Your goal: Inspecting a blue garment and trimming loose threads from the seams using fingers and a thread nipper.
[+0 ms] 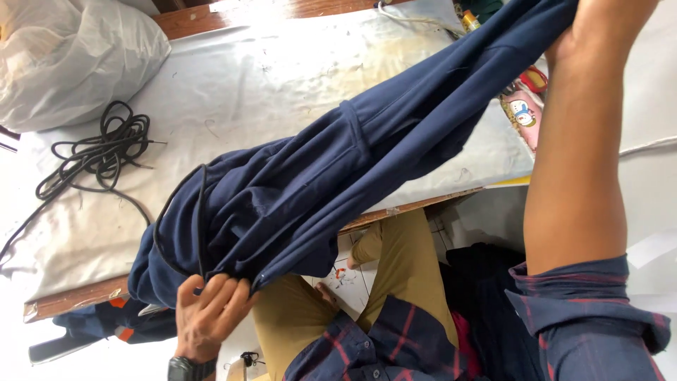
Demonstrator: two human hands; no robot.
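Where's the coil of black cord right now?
In the head view, the black cord lies at the left on the pale table cover, below the white plastic bag and left of the navy garment.

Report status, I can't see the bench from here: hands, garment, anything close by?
Left hand gripping navy garment at its lower end. Right hand holding the upper end high. Black cord coiled on table, apart.

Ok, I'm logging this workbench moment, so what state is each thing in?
navy garment: stretched out, held at both ends
left hand: gripping the garment's lower edge
right hand: raised, clutching the far end
black cord: loosely coiled on the table
white plastic bag: full, bulging
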